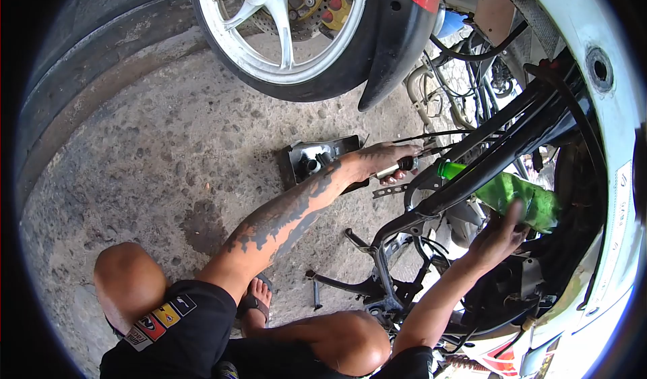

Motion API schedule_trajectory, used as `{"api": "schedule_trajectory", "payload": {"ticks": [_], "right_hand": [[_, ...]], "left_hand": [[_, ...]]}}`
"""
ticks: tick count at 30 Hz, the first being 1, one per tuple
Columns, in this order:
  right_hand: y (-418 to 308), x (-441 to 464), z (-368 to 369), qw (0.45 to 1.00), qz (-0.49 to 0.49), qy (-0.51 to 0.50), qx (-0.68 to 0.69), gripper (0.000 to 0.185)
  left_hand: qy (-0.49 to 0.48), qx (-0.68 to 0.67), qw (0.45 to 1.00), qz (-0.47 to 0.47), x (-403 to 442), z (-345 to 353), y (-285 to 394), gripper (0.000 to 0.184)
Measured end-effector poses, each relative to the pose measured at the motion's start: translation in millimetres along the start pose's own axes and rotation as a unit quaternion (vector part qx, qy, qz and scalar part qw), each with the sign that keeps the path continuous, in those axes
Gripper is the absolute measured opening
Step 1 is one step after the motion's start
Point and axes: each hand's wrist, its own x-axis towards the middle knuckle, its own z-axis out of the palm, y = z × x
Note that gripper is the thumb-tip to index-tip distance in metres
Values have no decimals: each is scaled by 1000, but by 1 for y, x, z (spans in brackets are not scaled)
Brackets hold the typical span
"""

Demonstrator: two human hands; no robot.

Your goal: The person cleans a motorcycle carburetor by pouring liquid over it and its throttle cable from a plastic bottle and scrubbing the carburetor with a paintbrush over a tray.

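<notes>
My left hand [391, 161] is closed around a small pale cylindrical part with a black end [388, 170], beside thin black cables that run to the motorcycle frame. My right hand [500, 236] grips the lower part of a green bottle [519, 200]. The bottle lies tilted behind the black frame tube [472, 178], its neck pointing left toward my left hand. Below my left forearm, a dark open tray [294, 164] holding metal parts sits on the ground, partly hidden by the arm.
A white-rimmed front wheel [286, 28] with a black tyre stands at the top. The motorcycle's white body panel [620, 143] curves along the right. Black frame tubes and a stand [344, 286] reach over the rough concrete floor [148, 156]. A perforated metal strip [391, 191] lies near the tray.
</notes>
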Motion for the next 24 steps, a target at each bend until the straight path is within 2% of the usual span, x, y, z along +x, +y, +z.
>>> {"api": "schedule_trajectory", "payload": {"ticks": [3, 7, 10, 15, 20, 23, 24], "right_hand": [[7, -1, 1, 1000, -5, 12, 12, 64], [2, -2, 5, 999, 23, 14, 20, 64], [2, -2, 7, 1000, 10, 6, 11, 63], [0, -5, 8, 1000, 4, 17, 13, 60], [0, -9, 1, 1000, -26, 16, -8, 58], [-1, -8, -3, 999, -31, 18, -7, 59], [-1, -7, -4, 999, -31, 18, -2, 60]], "left_hand": [[-75, -84, 993, 20, 4, -3, -8, 50], [-41, -110, 993, 13, 12, -3, -15, 49], [-77, -104, 991, 31, 13, -7, -15, 50], [9, -27, 1000, -12, 12, -6, -10, 47], [1, -33, 999, 6, 10, -8, -10, 44], [35, -8, 999, -8, 6, -6, -4, 43], [28, 22, 999, 16, 10, -7, -5, 43]]}}
